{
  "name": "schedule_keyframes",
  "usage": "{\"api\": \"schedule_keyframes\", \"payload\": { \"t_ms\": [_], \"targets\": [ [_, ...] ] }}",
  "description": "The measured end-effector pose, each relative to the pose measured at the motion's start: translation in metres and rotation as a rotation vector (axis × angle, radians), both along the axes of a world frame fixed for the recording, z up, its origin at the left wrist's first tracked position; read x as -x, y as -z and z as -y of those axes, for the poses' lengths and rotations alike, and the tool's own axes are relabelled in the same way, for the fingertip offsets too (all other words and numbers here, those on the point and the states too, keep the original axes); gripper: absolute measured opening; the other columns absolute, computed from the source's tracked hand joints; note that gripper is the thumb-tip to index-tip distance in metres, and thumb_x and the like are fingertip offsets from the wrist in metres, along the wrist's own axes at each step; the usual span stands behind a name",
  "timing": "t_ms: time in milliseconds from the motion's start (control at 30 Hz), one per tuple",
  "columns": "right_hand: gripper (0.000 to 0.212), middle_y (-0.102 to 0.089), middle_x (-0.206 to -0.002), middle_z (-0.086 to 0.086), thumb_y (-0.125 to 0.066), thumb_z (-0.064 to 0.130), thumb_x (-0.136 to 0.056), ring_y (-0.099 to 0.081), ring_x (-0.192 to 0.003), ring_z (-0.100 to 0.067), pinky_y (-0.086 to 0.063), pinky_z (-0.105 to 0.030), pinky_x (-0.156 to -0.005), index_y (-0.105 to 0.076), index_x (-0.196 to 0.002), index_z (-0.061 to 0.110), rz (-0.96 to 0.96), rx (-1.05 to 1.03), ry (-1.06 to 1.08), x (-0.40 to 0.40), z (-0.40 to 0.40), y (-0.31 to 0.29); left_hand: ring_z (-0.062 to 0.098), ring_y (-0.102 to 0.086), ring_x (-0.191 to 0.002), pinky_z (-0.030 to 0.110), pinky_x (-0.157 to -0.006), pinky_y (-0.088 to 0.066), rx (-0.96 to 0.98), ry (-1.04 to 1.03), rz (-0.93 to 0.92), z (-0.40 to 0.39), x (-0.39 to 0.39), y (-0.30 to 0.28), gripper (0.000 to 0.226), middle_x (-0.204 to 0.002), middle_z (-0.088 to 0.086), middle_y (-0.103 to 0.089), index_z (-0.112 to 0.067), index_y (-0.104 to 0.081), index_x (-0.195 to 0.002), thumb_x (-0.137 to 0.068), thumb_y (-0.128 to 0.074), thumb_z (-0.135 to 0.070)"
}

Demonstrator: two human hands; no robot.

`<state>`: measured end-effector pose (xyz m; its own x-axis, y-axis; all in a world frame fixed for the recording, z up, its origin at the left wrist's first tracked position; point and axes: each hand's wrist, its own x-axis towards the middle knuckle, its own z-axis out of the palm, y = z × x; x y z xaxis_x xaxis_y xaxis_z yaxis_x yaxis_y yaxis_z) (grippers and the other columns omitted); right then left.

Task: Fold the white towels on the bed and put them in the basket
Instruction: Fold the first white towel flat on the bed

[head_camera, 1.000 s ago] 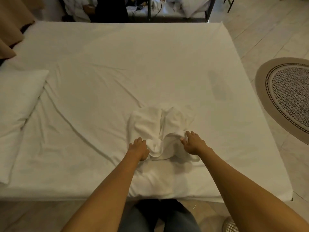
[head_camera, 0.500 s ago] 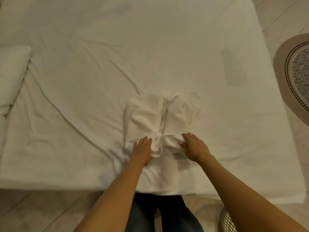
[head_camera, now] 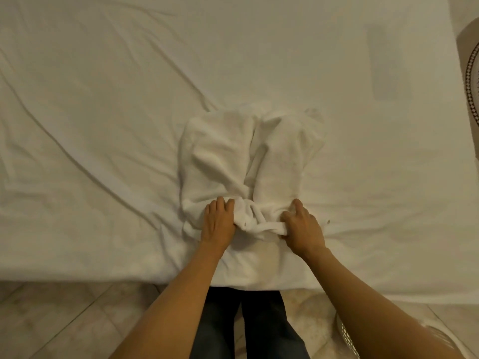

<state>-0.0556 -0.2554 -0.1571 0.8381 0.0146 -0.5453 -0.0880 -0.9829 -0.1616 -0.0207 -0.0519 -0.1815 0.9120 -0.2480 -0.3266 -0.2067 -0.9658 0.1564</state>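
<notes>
A crumpled white towel (head_camera: 248, 161) lies on the white bed (head_camera: 103, 125) near its front edge, bunched at its near end. My left hand (head_camera: 219, 221) grips the bunched near edge of the towel on the left side, fingers curled into the cloth. My right hand (head_camera: 302, 224) grips the same edge on the right side, thumb and fingers closed on a fold. A white woven basket (head_camera: 347, 335) shows only as a rim on the floor at the lower right, mostly hidden by my right forearm.
The bed's front edge runs across the lower part of the view, with tiled floor (head_camera: 51, 320) and my legs (head_camera: 248, 327) below it. A round patterned rug (head_camera: 473, 71) lies on the floor at the far right.
Both hands have closed on the towel's near edge and gathered it into a bunch between them. My head has tilted down and moved closer; the pillow has left the view.
</notes>
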Motion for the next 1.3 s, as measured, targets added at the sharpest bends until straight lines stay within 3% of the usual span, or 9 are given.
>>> {"api": "schedule_keyframes", "payload": {
  "t_ms": [67, 233, 500, 767, 900, 967, 1067, 1167, 1300],
  "targets": [
    [0.021, -0.046, -0.126, -0.018, -0.069, 0.003, -0.069, -0.056, -0.082, -0.034, -0.036, -0.033, -0.064, -0.06, -0.088, 0.008, 0.05, 0.023, -0.029, 0.005, 0.0, 0.0, 0.022, -0.058, -0.064, 0.029, -0.057, -0.05, 0.046, 0.007, 0.052, -0.003, 0.009, 0.002, 0.046, -0.079, 0.009, -0.06, -0.01, -0.062, -0.087, -0.047, -0.083, -0.004],
    [0.034, -0.06, -0.097, -0.014, -0.066, -0.014, -0.054, -0.059, -0.066, -0.031, -0.046, -0.035, -0.057, -0.056, -0.079, 0.008, 0.141, -0.01, -0.055, 0.027, 0.004, -0.007, 0.021, -0.059, -0.062, 0.027, -0.054, -0.05, 0.217, 0.025, 0.023, -0.011, 0.031, -0.011, 0.042, -0.079, 0.007, -0.06, -0.009, -0.058, -0.088, -0.056, -0.083, -0.004],
    [0.049, -0.055, -0.069, -0.006, -0.076, -0.012, -0.041, -0.048, -0.049, -0.023, -0.025, -0.026, -0.045, -0.053, -0.078, 0.011, 0.209, 0.001, -0.085, 0.046, 0.0, -0.043, 0.015, -0.063, -0.057, 0.021, -0.046, -0.048, 0.338, 0.001, 0.027, -0.016, 0.051, -0.047, 0.05, -0.07, 0.003, -0.063, -0.012, -0.055, -0.087, -0.051, -0.085, 0.005],
    [0.069, -0.064, -0.098, -0.015, -0.075, -0.014, -0.045, -0.059, -0.067, -0.028, -0.052, -0.035, -0.054, -0.061, -0.112, -0.002, 0.187, 0.09, -0.033, 0.042, 0.008, -0.052, 0.025, -0.066, -0.067, 0.021, -0.043, -0.05, 0.172, -0.048, 0.004, -0.033, 0.049, -0.058, 0.064, -0.093, 0.015, -0.067, -0.005, -0.072, -0.102, -0.043, -0.08, 0.018],
    [0.066, -0.064, -0.115, -0.02, -0.076, -0.012, -0.049, -0.065, -0.089, -0.035, -0.056, -0.041, -0.072, -0.062, -0.113, -0.003, 0.11, 0.155, -0.029, 0.045, 0.016, -0.048, 0.038, -0.067, -0.095, 0.042, -0.072, -0.058, 0.151, -0.126, -0.055, -0.041, 0.043, -0.053, 0.054, -0.116, 0.026, -0.065, 0.004, -0.065, -0.11, -0.06, -0.072, 0.019],
    [0.067, -0.058, -0.128, -0.02, -0.069, -0.011, -0.061, -0.058, -0.115, -0.036, -0.05, -0.045, -0.091, -0.056, -0.126, 0.001, 0.115, 0.128, -0.072, 0.049, 0.019, -0.051, 0.034, -0.069, -0.097, 0.046, -0.077, -0.057, 0.135, -0.03, -0.024, -0.048, 0.045, -0.049, 0.045, -0.11, 0.022, -0.069, 0.005, -0.065, -0.111, -0.069, -0.057, 0.017],
    [0.069, -0.025, -0.155, -0.012, -0.042, -0.008, -0.085, -0.024, -0.143, -0.026, -0.026, -0.037, -0.114, -0.021, -0.149, 0.009, 0.037, 0.07, -0.119, 0.054, 0.021, -0.057, 0.027, -0.07, -0.099, 0.045, -0.078, -0.057, 0.072, 0.066, -0.076, -0.057, 0.044, -0.049, 0.057, -0.11, 0.016, -0.071, 0.003, -0.065, -0.114, -0.071, -0.028, 0.003],
    [0.071, -0.012, -0.159, -0.005, -0.034, -0.005, -0.09, -0.019, -0.144, -0.02, -0.023, -0.031, -0.114, -0.003, -0.151, 0.016, -0.089, 0.054, -0.122, 0.057, 0.021, -0.067, 0.029, -0.07, -0.098, 0.047, -0.078, -0.057, 0.065, 0.05, -0.074, -0.064, 0.046, -0.054, 0.059, -0.109, 0.016, -0.071, 0.002, -0.065, -0.115, -0.068, -0.029, 0.004],
    [0.065, -0.035, -0.149, -0.005, -0.038, 0.004, -0.095, -0.046, -0.127, -0.026, -0.044, -0.036, -0.099, -0.01, -0.151, 0.019, -0.235, 0.061, -0.159, 0.056, 0.01, -0.073, 0.033, -0.065, -0.105, 0.039, -0.087, -0.053, 0.245, 0.029, -0.167, -0.067, 0.041, -0.071, 0.059, -0.121, 0.02, -0.063, 0.0, -0.051, -0.131, -0.075, -0.045, 0.018]
  ]
}}
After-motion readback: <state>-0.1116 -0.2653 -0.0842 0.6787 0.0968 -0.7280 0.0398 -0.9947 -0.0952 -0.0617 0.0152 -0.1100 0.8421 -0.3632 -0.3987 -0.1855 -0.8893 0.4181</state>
